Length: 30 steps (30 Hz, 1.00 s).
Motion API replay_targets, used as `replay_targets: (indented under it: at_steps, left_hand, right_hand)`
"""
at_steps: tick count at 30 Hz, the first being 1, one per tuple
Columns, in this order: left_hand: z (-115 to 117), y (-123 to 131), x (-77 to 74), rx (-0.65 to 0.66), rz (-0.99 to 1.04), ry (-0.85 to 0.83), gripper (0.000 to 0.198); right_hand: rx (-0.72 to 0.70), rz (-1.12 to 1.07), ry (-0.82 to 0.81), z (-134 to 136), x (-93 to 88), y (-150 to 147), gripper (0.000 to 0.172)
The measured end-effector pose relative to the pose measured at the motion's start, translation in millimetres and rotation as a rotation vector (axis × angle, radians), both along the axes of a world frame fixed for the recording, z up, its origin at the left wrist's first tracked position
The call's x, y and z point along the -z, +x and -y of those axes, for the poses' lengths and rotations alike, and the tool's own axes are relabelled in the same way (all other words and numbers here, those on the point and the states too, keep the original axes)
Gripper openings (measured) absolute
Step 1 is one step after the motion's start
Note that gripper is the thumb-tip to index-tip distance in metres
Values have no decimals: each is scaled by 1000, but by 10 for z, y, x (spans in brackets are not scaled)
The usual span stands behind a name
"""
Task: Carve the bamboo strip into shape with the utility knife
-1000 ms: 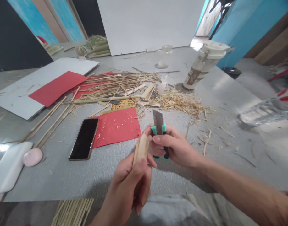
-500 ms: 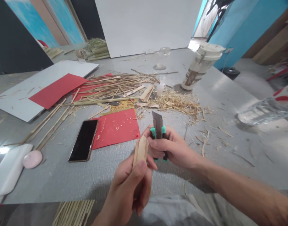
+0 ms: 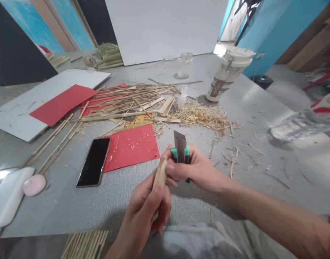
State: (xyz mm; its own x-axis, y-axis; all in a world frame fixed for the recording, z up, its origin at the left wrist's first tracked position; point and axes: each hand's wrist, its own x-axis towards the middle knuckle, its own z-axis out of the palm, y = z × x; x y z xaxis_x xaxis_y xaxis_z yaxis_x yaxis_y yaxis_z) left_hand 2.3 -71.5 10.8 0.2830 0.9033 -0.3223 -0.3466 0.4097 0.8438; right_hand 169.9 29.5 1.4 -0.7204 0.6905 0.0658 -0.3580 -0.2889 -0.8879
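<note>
My left hand [image 3: 151, 203] is closed around a short, pale strip of wood or split bamboo [image 3: 160, 176], its upper end tilted up and away from me. In my right hand [image 3: 193, 165] I grip a utility knife [image 3: 181, 153] with a teal and black body. Its wide blade is out and points up and away. The right thumb and fingers touch the upper end of the pale strip, beside the knife. A red sheet [image 3: 132, 147] dusted with shavings lies just beyond my hands.
A phone [image 3: 93, 162] lies left of the red sheet. Thin sticks [image 3: 132, 95] and a heap of shavings [image 3: 200, 117] spread behind it. A white cup [image 3: 228, 75] and a clear bottle [image 3: 302, 124] stand at the right. A pink disc [image 3: 34, 185] sits at the left.
The pale strip has turned in my left hand and now shows a narrower side. My right thumb and fingers have shifted left against its upper end. The knife stays in my right hand.
</note>
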Motion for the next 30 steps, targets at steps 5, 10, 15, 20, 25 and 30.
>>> replay_targets:
  at_steps: [5, 10, 15, 20, 25, 30]
  left_hand:
    - [-13, -33, 134, 24, 107, 47, 53]
    - [-50, -29, 236, 162, 508, 64, 26]
    - [-52, -43, 235, 125, 490, 60, 18]
    - [-84, -81, 112, -140, 190, 4, 30]
    - [-105, -125, 93, -289, 45, -55, 35]
    - [-90, -133, 62, -341, -28, -100, 39]
  right_hand:
    - [-44, -35, -17, 16, -68, 12, 10]
    - [-56, 23, 67, 28, -116, 5, 16]
    - [173, 299, 449, -5, -188, 55, 6]
    - [356, 574, 887, -169, -158, 227, 26]
    - [352, 727, 1217, -269, -74, 319, 33]
    - [286, 728, 1346, -233, -47, 294, 34]
